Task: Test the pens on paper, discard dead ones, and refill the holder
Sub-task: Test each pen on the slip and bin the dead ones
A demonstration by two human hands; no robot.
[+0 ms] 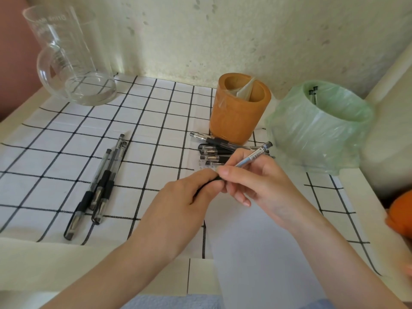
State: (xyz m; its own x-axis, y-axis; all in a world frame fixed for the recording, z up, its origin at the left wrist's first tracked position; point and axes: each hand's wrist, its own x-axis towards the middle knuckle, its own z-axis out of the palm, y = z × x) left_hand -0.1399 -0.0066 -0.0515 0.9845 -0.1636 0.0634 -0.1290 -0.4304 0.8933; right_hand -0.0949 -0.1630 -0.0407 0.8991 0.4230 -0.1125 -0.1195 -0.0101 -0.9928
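My right hand pinches a clear pen by its barrel, the tail pointing up to the right. My left hand curls round the pen's black front end, probably its cap. Both hands hover over a white sheet of paper. Three capped pens lie together on the left of the checked cloth. A pile of several capped pens lies in front of the orange pen holder, which holds only a bit of clear wrap. A bin lined with a green bag at the right has pens inside.
A large glass jug stands at the back left on the checked cloth. The wall runs close behind the holder and bin. An orange object shows at the right edge.
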